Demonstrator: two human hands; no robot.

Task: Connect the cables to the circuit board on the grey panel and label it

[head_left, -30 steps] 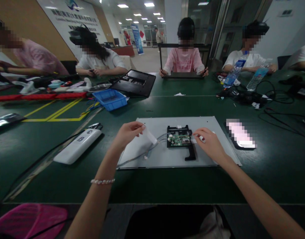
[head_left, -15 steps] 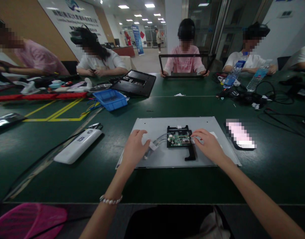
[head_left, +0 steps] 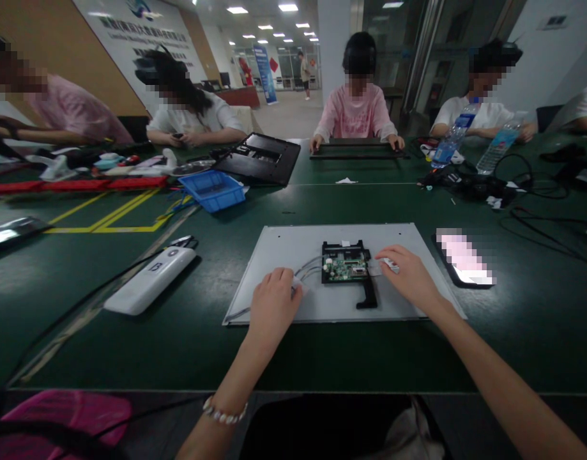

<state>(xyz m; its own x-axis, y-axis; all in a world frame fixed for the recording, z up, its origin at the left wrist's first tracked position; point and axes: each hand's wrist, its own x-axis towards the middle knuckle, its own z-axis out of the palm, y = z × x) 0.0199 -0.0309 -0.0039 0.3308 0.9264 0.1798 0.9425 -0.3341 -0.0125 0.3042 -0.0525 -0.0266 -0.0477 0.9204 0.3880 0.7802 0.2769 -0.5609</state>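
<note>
In the head view a grey metal-backed panel (head_left: pixel 317 233) lies flat in front of me. On its middle sits a green circuit board (head_left: pixel 343 268) in a black plastic frame (head_left: pixel 368 297) with a hooked arm. Thin grey cables (head_left: pixel 308 267) run from the board's left side to my left hand (head_left: pixel 274 303). Its fingers are closed around the cables beside a whitish piece of tape, partly hidden by the hand. My right hand (head_left: pixel 408 275) is over the panel's right part, thumb and fingers pinching a whitish strip (head_left: pixel 388 263) beside the board.
A white power bank (head_left: pixel 152 281) lies left of the panel, a phone (head_left: pixel 465 259) right. Farther off are a blue basket (head_left: pixel 216 191), a black casing (head_left: pixel 262 160) and water bottles (head_left: pixel 499 144). Across the table, a person holds a black frame (head_left: pixel 358 151). A pink basket (head_left: pixel 68 415) stands below.
My left hand has moved right and down and closed on the cables. My right hand has shifted slightly right, off the board's edge. The person opposite has lowered the black frame onto the table.
</note>
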